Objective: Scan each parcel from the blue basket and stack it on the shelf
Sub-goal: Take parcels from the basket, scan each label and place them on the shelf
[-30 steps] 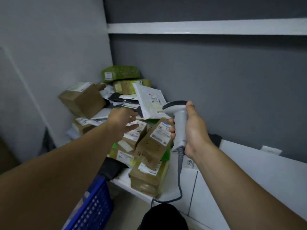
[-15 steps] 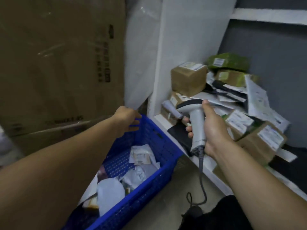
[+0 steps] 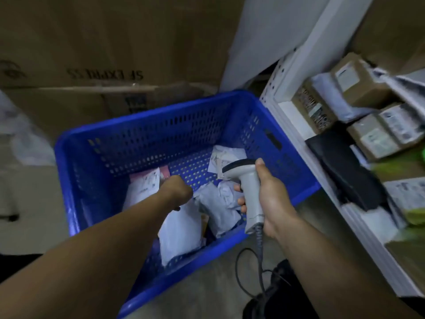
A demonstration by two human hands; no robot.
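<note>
**Next parcel reached for in the basket**

The left hand (image 3: 177,191) is lowered into the blue basket (image 3: 69,143), over a white mailer (image 3: 179,229) and a grey bag (image 3: 218,203). Its fingers are hidden behind the wrist, so it cannot be told whether its grip is closed on anything. The scanner (image 3: 249,187) is held in the right hand (image 3: 273,201), with the grip wrapped round the handle and the head kept above the basket, presumably so a lifted label can be read at once. On the shelf (image 3: 295,118) just beside, boxed parcels (image 3: 361,81) are piled.
</note>
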